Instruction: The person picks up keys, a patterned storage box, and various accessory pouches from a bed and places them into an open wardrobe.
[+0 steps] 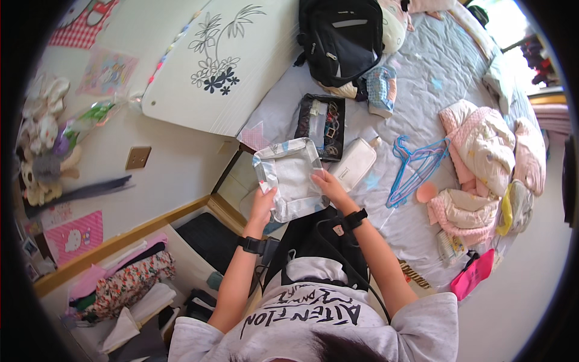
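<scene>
Between my two hands is a shallow square box (294, 175), whitish with pale blue and grey patches along its raised rim; its inside faces me and looks bare. My left hand (263, 204) is closed on its left edge, near the lower corner. On the opposite edge, my right hand (329, 184) grips the rim with the thumb on the inner side. Just beyond the box, on the bed, lie a black organizer tray (342, 130) holding small accessories and a white zip case (354, 164).
Blue and pink hangers (416, 172) lie on the bed (416, 78) at right, beside bundled pink-and-cream bedding (482, 139). A black backpack (341, 42) sits at the far side. At left, an open drawer (196, 232) holds clothes, below a white panel (229, 66) with a plant print.
</scene>
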Demonstrator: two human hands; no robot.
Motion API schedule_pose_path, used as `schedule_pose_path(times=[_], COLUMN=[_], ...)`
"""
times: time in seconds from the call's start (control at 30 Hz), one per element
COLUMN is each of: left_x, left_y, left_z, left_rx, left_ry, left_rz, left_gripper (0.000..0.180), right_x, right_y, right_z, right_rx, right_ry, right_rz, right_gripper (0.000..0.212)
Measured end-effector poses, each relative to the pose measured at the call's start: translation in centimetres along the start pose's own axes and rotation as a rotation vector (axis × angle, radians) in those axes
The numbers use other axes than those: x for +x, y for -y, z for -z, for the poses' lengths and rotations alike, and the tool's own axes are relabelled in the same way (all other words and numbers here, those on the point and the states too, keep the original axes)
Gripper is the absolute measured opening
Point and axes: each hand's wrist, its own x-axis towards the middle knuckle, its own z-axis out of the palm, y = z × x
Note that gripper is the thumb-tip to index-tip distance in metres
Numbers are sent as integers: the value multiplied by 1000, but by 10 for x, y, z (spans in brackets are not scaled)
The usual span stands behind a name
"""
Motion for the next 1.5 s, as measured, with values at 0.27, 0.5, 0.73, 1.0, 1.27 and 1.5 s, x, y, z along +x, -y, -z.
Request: schedule_pose_path(times=[0.27, 0.5, 0.73, 1.0, 1.27, 1.5], left_x=[16, 28, 30, 25, 12, 12], left_y=[-2, 6, -5, 23, 65, 78], left_z=[-24, -25, -1, 48, 67, 74], left_rx=[164, 121, 38, -7, -24, -152], left_ry=[-15, 11, -135, -235, -352, -416], left_rz=[27, -5, 19, 20, 192, 181], left_gripper=[28, 28, 30, 30, 31, 30], right_x=[5, 14, 83, 168, 188, 161], right_y=[-11, -34, -83, -90, -91, -65], right_z=[24, 46, 103, 136, 164, 133], right_rx=[69, 379, -315, -192, 214, 153], right_ry=[-45, -108, -659, -428, -314, -279], right_rz=[-199, -241, 156, -86, -207, -149], right_gripper=[27, 27, 39, 55, 47, 53])
